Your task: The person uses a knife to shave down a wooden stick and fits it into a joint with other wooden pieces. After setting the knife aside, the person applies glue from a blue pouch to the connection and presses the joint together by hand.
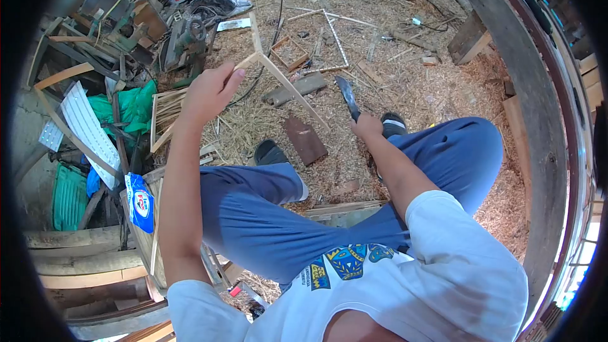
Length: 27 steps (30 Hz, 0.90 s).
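Observation:
My left hand (214,92) is closed around one end of a light wooden frame (292,90) made of thin strips. The strips meet at a corner just beyond my fingers; one points up and away, another slants down to the right. Lower right, my right hand (367,128) grips the dark handle of a large knife (346,93). Its broad blade points away from me and up, to the right of the frame and apart from it. A short wooden block (294,88) lies on the ground behind the slanting strip, and a brown board piece (304,141) lies between my feet.
Straw and shavings cover the ground. Beyond lie a small wooden frame (289,54) and thin strips (337,41). Piled scrap (183,38), green sheeting (130,106) and a blue packet (140,202) stand left. A thick plank (538,120) borders the right, beside a wooden post (465,41).

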Each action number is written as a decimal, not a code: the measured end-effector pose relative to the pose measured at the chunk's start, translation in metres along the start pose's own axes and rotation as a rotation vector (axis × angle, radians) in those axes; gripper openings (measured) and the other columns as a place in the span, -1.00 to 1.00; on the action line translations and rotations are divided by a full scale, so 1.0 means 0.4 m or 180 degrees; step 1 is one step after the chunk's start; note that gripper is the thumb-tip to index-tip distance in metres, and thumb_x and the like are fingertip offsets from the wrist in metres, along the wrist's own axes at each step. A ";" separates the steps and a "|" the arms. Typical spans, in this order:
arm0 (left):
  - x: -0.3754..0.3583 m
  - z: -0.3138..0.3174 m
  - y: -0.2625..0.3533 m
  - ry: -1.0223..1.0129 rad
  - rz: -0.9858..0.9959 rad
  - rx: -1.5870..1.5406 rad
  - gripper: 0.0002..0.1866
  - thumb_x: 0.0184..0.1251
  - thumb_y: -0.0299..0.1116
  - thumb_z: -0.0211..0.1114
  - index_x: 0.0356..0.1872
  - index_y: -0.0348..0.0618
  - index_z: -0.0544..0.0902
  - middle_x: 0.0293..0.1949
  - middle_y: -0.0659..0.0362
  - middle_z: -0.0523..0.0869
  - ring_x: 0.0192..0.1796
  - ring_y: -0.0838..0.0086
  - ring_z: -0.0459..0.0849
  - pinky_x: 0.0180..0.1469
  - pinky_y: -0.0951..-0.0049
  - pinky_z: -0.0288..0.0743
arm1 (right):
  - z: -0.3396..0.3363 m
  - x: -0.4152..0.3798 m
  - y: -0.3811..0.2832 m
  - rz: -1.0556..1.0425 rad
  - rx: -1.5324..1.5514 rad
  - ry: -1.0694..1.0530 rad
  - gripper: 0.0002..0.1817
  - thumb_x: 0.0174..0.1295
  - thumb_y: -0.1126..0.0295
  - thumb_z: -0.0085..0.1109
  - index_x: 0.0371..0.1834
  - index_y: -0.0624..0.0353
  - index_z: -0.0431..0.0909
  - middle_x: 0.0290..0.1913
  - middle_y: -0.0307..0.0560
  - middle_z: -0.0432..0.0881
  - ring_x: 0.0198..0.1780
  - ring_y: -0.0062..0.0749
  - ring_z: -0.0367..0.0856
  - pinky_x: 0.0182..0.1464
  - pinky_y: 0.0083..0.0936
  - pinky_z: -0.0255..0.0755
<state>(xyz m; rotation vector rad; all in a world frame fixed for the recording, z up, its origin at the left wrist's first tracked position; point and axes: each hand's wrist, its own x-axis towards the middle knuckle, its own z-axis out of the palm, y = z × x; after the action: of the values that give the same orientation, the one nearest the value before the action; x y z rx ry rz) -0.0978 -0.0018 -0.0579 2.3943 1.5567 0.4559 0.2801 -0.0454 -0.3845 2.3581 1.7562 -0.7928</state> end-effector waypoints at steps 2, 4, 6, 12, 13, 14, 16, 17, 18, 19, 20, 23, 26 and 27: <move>0.006 -0.005 0.014 -0.0004 0.0013 0.0029 -0.56 0.67 -0.04 0.19 -0.28 -0.27 0.51 -0.50 -0.16 0.58 -0.39 -0.20 0.59 -0.31 -0.05 0.40 | 0.014 0.014 0.018 -0.0089 0.0044 0.0054 -0.35 0.43 -0.19 0.18 0.02 0.29 0.78 0.05 0.21 0.83 0.13 0.15 0.82 0.21 -0.02 0.66; 0.011 -0.011 0.024 0.0039 0.0096 -0.0056 -0.56 0.66 -0.04 0.19 -0.29 -0.27 0.52 -0.50 -0.17 0.58 -0.39 -0.19 0.59 -0.32 -0.04 0.39 | -0.006 0.074 0.019 -0.0296 0.0013 -0.0236 -0.38 0.45 -0.15 0.15 -0.07 0.30 0.79 0.00 0.27 0.83 0.10 0.18 0.82 0.19 -0.01 0.66; 0.015 -0.017 0.026 0.0116 0.0166 -0.0122 -0.56 0.65 -0.05 0.20 -0.30 -0.27 0.52 -0.50 -0.17 0.58 -0.40 -0.19 0.59 -0.32 -0.03 0.39 | -0.072 0.154 -0.005 -0.0820 -0.0093 -0.0209 -0.41 0.47 -0.09 0.12 -0.15 0.31 0.80 -0.04 0.32 0.82 0.07 0.20 0.81 0.16 0.01 0.65; 0.012 -0.064 0.060 0.0454 0.0230 -0.0485 -0.58 0.63 -0.07 0.22 -0.31 -0.25 0.54 -0.53 -0.13 0.55 -0.45 -0.10 0.57 -0.35 0.02 0.37 | -0.585 0.086 -0.266 -0.2768 0.0289 0.0577 -0.49 0.60 -0.05 0.02 -0.06 0.23 0.70 -0.12 0.22 0.80 -0.04 0.19 0.78 0.06 -0.02 0.60; 0.009 -0.081 0.078 0.0535 0.0241 -0.0494 -0.59 0.63 -0.07 0.22 -0.31 -0.25 0.55 -0.53 -0.12 0.55 -0.46 -0.09 0.57 -0.36 0.03 0.37 | -0.673 0.024 -0.302 -0.2994 0.0601 0.0566 -0.50 0.61 -0.08 0.03 -0.02 0.19 0.65 -0.13 0.20 0.79 -0.06 0.15 0.78 0.01 -0.02 0.59; 0.005 -0.095 0.095 0.0609 0.0248 -0.0508 -0.60 0.63 -0.08 0.22 -0.31 -0.25 0.56 -0.54 -0.12 0.54 -0.46 -0.07 0.57 -0.36 0.04 0.37 | -0.744 -0.047 -0.332 -0.3112 0.0904 0.0514 -0.50 0.62 -0.07 0.02 -0.02 0.20 0.65 -0.16 0.17 0.78 -0.09 0.08 0.77 0.00 -0.05 0.58; 0.001 -0.118 0.128 0.0787 0.0243 -0.0644 -0.63 0.64 -0.12 0.22 -0.27 -0.25 0.56 -0.54 -0.11 0.54 -0.49 -0.04 0.55 -0.38 0.07 0.35 | -0.838 -0.202 -0.367 -0.3318 0.1522 0.0378 -0.51 0.64 -0.06 0.02 -0.03 0.20 0.65 -0.21 0.11 0.77 -0.14 -0.07 0.76 -0.03 -0.13 0.57; -0.002 -0.126 0.150 0.0901 0.0282 -0.0668 -0.64 0.64 -0.13 0.22 -0.27 -0.25 0.56 -0.54 -0.11 0.54 -0.49 -0.04 0.55 -0.39 0.08 0.34 | -0.874 -0.280 -0.375 -0.3455 0.1498 0.0496 -0.55 0.66 0.00 0.02 -0.01 0.21 0.64 -0.22 0.03 0.75 -0.14 -0.20 0.74 -0.04 -0.21 0.57; -0.004 -0.130 0.175 0.1012 0.0322 -0.0700 -0.65 0.64 -0.15 0.22 -0.26 -0.25 0.56 -0.54 -0.11 0.54 -0.49 -0.04 0.55 -0.39 0.09 0.34 | -0.902 -0.354 -0.379 -0.3584 0.1467 0.0610 -0.60 0.68 0.07 0.03 0.01 0.22 0.64 -0.22 -0.04 0.73 -0.14 -0.33 0.73 -0.04 -0.28 0.57; -0.007 -0.134 0.204 0.1082 0.0333 -0.0799 -0.68 0.65 -0.18 0.22 -0.24 -0.26 0.55 -0.55 -0.10 0.52 -0.50 -0.02 0.54 -0.39 0.08 0.33 | -0.912 -0.405 -0.379 -0.3707 0.1432 0.0715 -0.64 0.71 0.13 0.03 0.02 0.23 0.63 -0.23 -0.11 0.72 -0.14 -0.46 0.71 -0.04 -0.36 0.57; -0.005 -0.127 0.220 0.1167 0.0394 -0.0881 -0.68 0.65 -0.19 0.21 -0.24 -0.26 0.55 -0.55 -0.09 0.52 -0.50 -0.01 0.54 -0.39 0.08 0.32 | -0.905 -0.434 -0.379 -0.3777 0.1585 0.0803 -0.64 0.68 0.11 0.07 0.01 0.23 0.63 -0.27 -0.07 0.69 -0.20 -0.40 0.67 -0.09 -0.33 0.54; -0.006 -0.105 0.260 0.1341 0.0577 -0.1098 -0.71 0.66 -0.25 0.19 -0.25 -0.27 0.52 -0.56 -0.07 0.51 -0.52 0.03 0.53 -0.40 0.09 0.32 | -0.873 -0.481 -0.371 -0.3803 0.1931 0.0891 -0.69 0.63 0.14 0.16 0.00 0.20 0.61 -0.39 0.00 0.58 -0.37 -0.26 0.56 -0.24 -0.26 0.44; -0.028 -0.090 0.300 0.1168 0.0374 -0.1188 -0.72 0.67 -0.28 0.17 -0.25 -0.28 0.50 -0.55 -0.08 0.51 -0.52 0.02 0.54 -0.42 0.09 0.32 | -0.841 -0.499 -0.357 -0.3719 0.2237 0.1001 -0.70 0.65 0.15 0.13 -0.05 0.20 0.57 -0.42 0.04 0.55 -0.39 -0.16 0.58 -0.28 -0.22 0.42; -0.032 -0.080 0.309 0.1215 0.0507 -0.1204 -0.72 0.68 -0.29 0.17 -0.27 -0.28 0.48 -0.53 -0.09 0.52 -0.53 0.01 0.55 -0.43 0.09 0.33 | -0.836 -0.495 -0.354 -0.3783 0.2092 0.1113 -0.72 0.66 0.18 0.13 -0.06 0.20 0.57 -0.43 -0.03 0.55 -0.41 -0.26 0.54 -0.31 -0.28 0.40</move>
<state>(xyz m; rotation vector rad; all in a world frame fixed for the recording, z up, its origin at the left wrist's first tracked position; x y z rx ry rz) -0.0116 -0.0618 0.0159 2.2248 1.2655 1.1842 0.2266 -0.0450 0.0257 1.4872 3.5434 -1.2295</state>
